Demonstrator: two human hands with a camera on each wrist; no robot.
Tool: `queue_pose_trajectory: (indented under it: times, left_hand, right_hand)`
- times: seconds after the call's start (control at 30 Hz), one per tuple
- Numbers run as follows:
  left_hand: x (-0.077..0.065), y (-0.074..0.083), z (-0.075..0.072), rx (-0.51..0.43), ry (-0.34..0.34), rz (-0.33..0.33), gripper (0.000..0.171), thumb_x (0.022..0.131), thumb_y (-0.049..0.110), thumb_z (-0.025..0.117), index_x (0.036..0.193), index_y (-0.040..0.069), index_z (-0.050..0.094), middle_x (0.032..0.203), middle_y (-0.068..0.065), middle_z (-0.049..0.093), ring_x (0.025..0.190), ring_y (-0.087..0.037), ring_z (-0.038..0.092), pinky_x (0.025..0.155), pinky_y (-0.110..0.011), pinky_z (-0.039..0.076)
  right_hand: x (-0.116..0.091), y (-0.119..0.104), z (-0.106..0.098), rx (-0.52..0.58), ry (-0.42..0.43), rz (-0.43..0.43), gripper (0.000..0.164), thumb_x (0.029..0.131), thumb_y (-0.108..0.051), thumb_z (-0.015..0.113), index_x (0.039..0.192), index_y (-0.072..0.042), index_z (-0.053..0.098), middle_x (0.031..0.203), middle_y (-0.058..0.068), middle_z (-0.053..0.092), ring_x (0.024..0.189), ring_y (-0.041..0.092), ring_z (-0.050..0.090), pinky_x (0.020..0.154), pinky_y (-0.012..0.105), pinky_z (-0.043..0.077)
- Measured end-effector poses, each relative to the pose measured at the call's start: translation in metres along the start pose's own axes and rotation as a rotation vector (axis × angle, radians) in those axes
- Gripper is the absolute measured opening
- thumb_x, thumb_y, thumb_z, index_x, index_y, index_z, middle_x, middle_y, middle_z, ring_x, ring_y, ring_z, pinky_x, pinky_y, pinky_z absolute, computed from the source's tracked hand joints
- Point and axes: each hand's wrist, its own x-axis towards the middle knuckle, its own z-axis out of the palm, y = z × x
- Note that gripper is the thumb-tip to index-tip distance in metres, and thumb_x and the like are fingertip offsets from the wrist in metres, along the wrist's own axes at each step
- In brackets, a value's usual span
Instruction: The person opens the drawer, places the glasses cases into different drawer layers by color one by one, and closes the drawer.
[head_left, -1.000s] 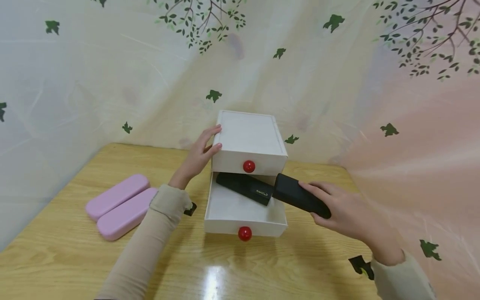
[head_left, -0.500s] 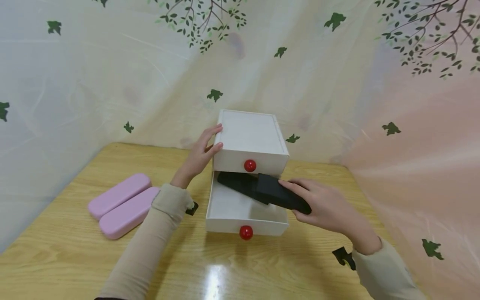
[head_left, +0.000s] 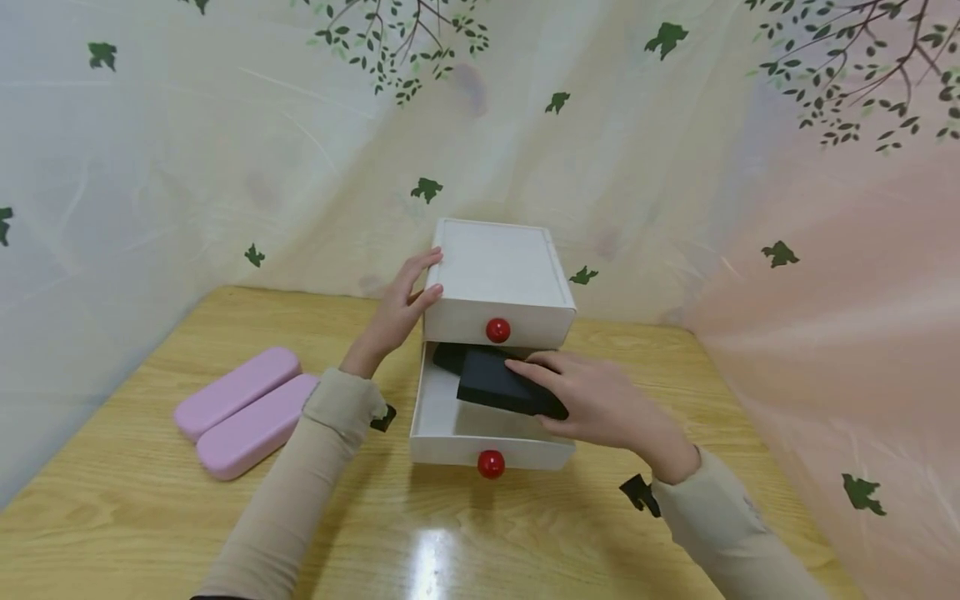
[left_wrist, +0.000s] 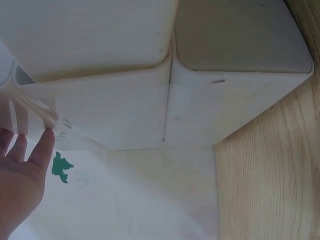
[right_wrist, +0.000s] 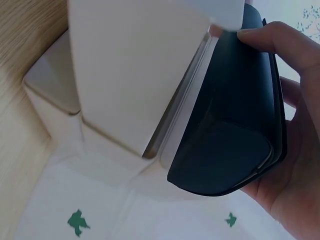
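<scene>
A white two-drawer box (head_left: 495, 265) with red knobs stands on the table. Its lower drawer (head_left: 444, 451) is pulled out, while the upper one is closed. My left hand (head_left: 392, 318) rests against the box's upper left side, fingers mostly straight. Between thumb and fingers, my right hand (head_left: 600, 402) grips a black glasses case (head_left: 498, 385) over the lower drawer. In the right wrist view this glasses case (right_wrist: 225, 115) looks close to the drawer side. Another black glasses case (head_left: 447, 358) lies in the drawer, mostly hidden behind the held one.
Two pink elongated cases (head_left: 255, 412) lie side by side on the wooden table (head_left: 150, 517), left of the box. A printed cloth (head_left: 315, 167) with leaves and birds hangs behind and along the sides.
My right hand has carried the black glasses case leftward, from the drawer's right edge to over the drawer, covering most of the other case. My left hand stays put.
</scene>
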Motion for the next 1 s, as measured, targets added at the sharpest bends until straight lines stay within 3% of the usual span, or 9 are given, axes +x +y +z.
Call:
queue_pose_trajectory:
  times: [0.07, 0.2, 0.43, 0.7, 0.83, 1.0]
  left_hand:
    - [-0.003, 0.01, 0.0, -0.001, 0.0, 0.005, 0.051, 0.1, 0.007, 0.047, 0.147, -0.006, 0.031, 0.158, -0.02, 0.024, 0.148, -0.034, 0.019, 0.113, -0.06, 0.029]
    - [-0.004, 0.012, -0.001, -0.003, 0.004, 0.01, 0.05, 0.099, 0.006, 0.047, 0.146, -0.006, 0.032, 0.157, -0.02, 0.024, 0.148, -0.034, 0.02, 0.113, -0.059, 0.029]
    - [0.008, -0.024, 0.001, -0.001, 0.018, 0.012, 0.052, 0.099, 0.004, 0.048, 0.148, 0.001, 0.033, 0.159, -0.015, 0.024, 0.148, -0.031, 0.019, 0.112, -0.061, 0.03]
    - [0.007, -0.03, 0.001, 0.011, 0.016, 0.027, 0.052, 0.1, 0.013, 0.05, 0.149, 0.007, 0.034, 0.16, -0.008, 0.025, 0.148, -0.026, 0.021, 0.112, -0.059, 0.032]
    - [0.007, -0.025, 0.0, 0.007, 0.009, 0.012, 0.052, 0.1, 0.008, 0.049, 0.149, 0.004, 0.033, 0.16, -0.012, 0.023, 0.148, -0.029, 0.02, 0.112, -0.061, 0.031]
    - [-0.001, 0.001, -0.001, 0.014, -0.008, -0.008, 0.051, 0.099, 0.006, 0.047, 0.147, -0.003, 0.032, 0.159, -0.018, 0.023, 0.148, -0.034, 0.02, 0.112, -0.061, 0.03]
  right_hand:
    - [0.005, -0.003, 0.001, -0.013, -0.009, -0.009, 0.069, 0.08, -0.035, 0.076, 0.142, -0.022, 0.05, 0.127, 0.007, 0.061, 0.103, 0.021, 0.065, 0.069, 0.032, 0.057]
    - [0.016, -0.008, 0.004, -0.021, -0.038, -0.024, 0.068, 0.081, -0.037, 0.075, 0.142, -0.022, 0.05, 0.127, 0.006, 0.062, 0.103, 0.02, 0.065, 0.075, 0.034, 0.057]
    - [0.029, -0.014, 0.013, 0.012, -0.128, -0.009, 0.064, 0.083, -0.04, 0.073, 0.141, -0.024, 0.051, 0.127, 0.005, 0.063, 0.107, 0.02, 0.063, 0.077, 0.035, 0.057]
    - [0.034, -0.015, 0.027, 0.05, -0.157, 0.0, 0.061, 0.083, -0.043, 0.073, 0.139, -0.024, 0.054, 0.126, 0.004, 0.064, 0.11, 0.02, 0.062, 0.087, 0.038, 0.055]
    - [0.034, -0.017, 0.028, 0.056, -0.151, 0.0, 0.061, 0.083, -0.042, 0.074, 0.138, -0.024, 0.054, 0.125, 0.003, 0.064, 0.108, 0.019, 0.063, 0.086, 0.038, 0.056]
    - [0.035, -0.017, 0.03, 0.057, -0.163, -0.012, 0.061, 0.083, -0.043, 0.073, 0.137, -0.024, 0.055, 0.125, 0.002, 0.065, 0.106, 0.018, 0.064, 0.087, 0.038, 0.056]
